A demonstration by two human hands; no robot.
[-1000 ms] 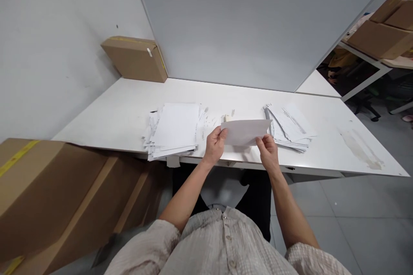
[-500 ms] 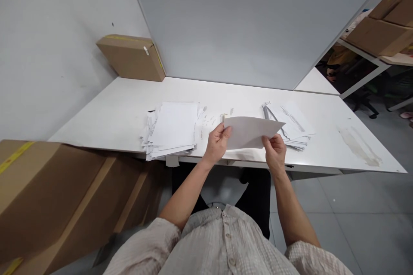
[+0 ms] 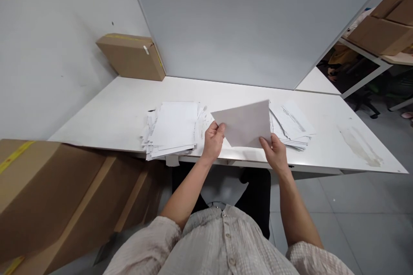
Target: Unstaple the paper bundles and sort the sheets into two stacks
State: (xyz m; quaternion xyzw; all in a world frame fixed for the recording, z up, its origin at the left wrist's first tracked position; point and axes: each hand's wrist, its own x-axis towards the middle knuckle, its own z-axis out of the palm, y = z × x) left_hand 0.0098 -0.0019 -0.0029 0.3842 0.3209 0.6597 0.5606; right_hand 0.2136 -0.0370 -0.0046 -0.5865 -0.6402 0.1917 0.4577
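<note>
I hold a blank white sheet of paper (image 3: 245,123) above the near edge of the white table (image 3: 122,107). My left hand (image 3: 212,141) pinches its left edge. My right hand (image 3: 275,153) grips its lower right corner. The sheet is tilted up so its face shows to me. To the left lies a thick stack of white papers (image 3: 172,128). On the right, partly behind the held sheet, lies a second, looser pile of printed papers (image 3: 292,125).
A cardboard box (image 3: 132,56) leans in the table's back left corner against a large grey panel (image 3: 245,21). Big cardboard boxes (image 3: 48,197) stand at my left below table height. More boxes (image 3: 383,21) sit on a second table at the far right.
The sheet has been turned from lying nearly flat and edge-on to standing tilted up, its face now visible. Both hands kept their hold and shifted slightly; the right hand dropped lower.
</note>
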